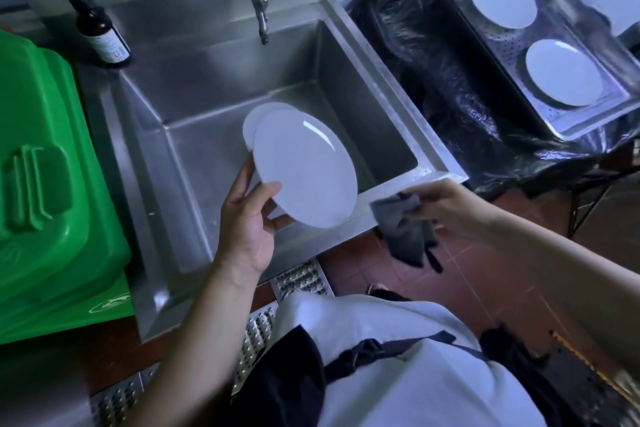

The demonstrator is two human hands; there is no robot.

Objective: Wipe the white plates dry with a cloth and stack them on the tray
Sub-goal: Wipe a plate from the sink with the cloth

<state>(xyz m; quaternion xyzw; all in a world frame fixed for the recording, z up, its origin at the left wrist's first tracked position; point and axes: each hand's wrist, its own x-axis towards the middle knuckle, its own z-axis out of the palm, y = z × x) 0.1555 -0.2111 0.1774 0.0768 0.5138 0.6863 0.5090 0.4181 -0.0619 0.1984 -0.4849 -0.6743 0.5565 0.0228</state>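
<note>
My left hand [247, 218] grips a white plate [304, 166] by its lower left rim, thumb on its face, holding it tilted over the steel sink [214, 87]. The edge of another white plate [250, 121] shows behind it, lower in the sink. My right hand [450, 206] pinches a dark grey cloth [403, 229] just right of the held plate, not touching it; the cloth hangs down over the sink's front edge. On the perforated steel tray [509, 55] at the right lie two white plates, one far [502, 0] and one near [562, 73], side by side.
A tap [259, 3] hangs over the sink's back. A brown pump bottle [100, 31] stands at its back left corner. A green plastic bin lid [45, 166] fills the left side. Black plastic sheeting [433, 55] lies between sink and tray. Below is red tile floor with a drain grate [298, 277].
</note>
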